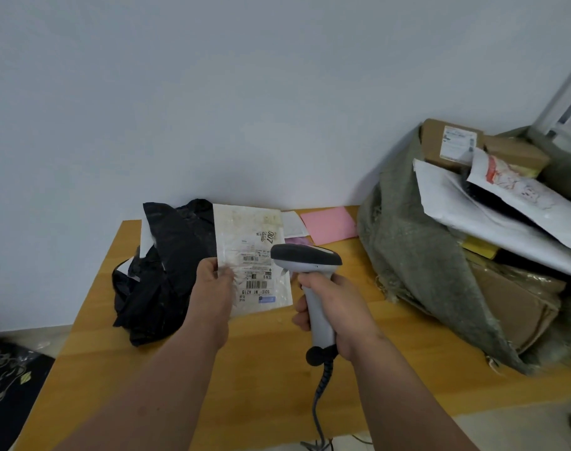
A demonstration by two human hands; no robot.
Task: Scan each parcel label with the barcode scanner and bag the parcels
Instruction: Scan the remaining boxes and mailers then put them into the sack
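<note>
Holding the flat white parcel (253,258) by its left edge in our left hand (212,281), fingers pinching it above the tabletop (277,359), we risk a missed read if the glossy label tilts. Our right hand (329,307) wraps the scanner (306,275) grip, its head just beside the label.
</note>
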